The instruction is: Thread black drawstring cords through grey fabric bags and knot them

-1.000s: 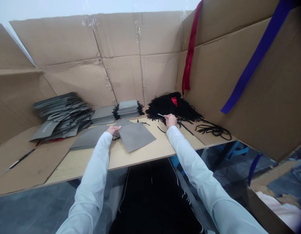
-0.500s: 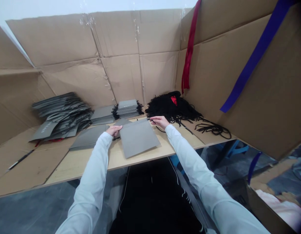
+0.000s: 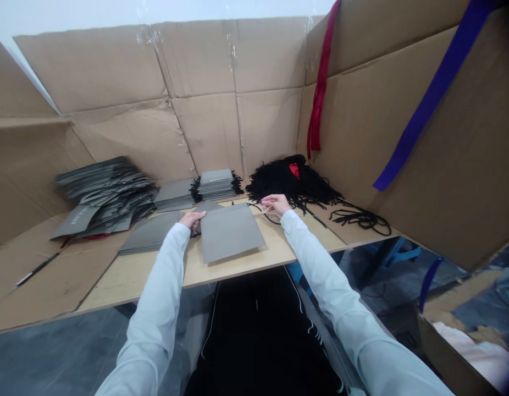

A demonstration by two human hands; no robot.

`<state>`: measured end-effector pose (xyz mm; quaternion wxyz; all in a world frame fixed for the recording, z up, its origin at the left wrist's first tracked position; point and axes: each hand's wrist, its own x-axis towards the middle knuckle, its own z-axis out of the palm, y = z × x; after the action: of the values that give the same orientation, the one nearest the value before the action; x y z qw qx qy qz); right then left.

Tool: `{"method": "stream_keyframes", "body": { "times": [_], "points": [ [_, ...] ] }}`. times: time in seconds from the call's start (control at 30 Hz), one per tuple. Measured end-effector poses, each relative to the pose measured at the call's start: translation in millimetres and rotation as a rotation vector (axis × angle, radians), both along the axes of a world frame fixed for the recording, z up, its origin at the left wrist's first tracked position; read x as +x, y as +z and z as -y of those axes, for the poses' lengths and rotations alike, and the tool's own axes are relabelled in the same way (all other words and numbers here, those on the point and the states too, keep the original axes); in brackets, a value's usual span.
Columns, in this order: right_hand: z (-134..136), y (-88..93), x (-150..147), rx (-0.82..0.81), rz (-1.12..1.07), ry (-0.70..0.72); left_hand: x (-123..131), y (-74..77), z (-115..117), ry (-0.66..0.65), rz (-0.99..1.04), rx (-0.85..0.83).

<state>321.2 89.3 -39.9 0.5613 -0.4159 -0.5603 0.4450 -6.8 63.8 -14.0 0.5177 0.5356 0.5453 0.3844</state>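
A flat grey panel (image 3: 230, 234) is tilted above the wooden tabletop, its left edge pinched in my left hand (image 3: 192, 220). Just off the panel's upper right corner is my right hand (image 3: 276, 204), fingers closed on the end of a short black cord (image 3: 254, 206) that runs to that corner. Behind my right hand lies a heap of black cords (image 3: 293, 179) with a red band. Flat grey sheets (image 3: 149, 234) lie left of my left hand, and a stack of grey panels with black cord ends (image 3: 216, 184) stands behind the held panel.
A tall, uneven pile of grey pieces (image 3: 106, 192) stands at the left, with a pen (image 3: 36, 271) before it. Loose black cords (image 3: 361, 219) lie at the right edge. Cardboard walls enclose the back and sides; a red strap (image 3: 320, 88) and blue strap (image 3: 431, 99) hang right.
My right hand has moved slightly right, away from the panel's corner, with the cord end. The panel has shifted a little left in my left hand.
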Motion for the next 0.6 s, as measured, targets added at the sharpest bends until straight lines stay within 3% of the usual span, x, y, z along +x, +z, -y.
{"method": "stream_keyframes", "body": {
  "times": [0.13,0.37,0.6],
  "points": [
    [1.2,0.4,-0.5,-0.013,-0.05,-0.021,2.2,0.1,1.6,0.02,0.009,-0.013],
    [7.3,-4.9,-12.4,-0.089,-0.029,0.079,5.3,-5.8,-0.2,-0.014,0.032,-0.035],
    [11.3,-11.8,-19.1,0.006,0.295,-0.032,4.3,-6.9,-2.2,-0.027,0.037,-0.006]
  ]
}}
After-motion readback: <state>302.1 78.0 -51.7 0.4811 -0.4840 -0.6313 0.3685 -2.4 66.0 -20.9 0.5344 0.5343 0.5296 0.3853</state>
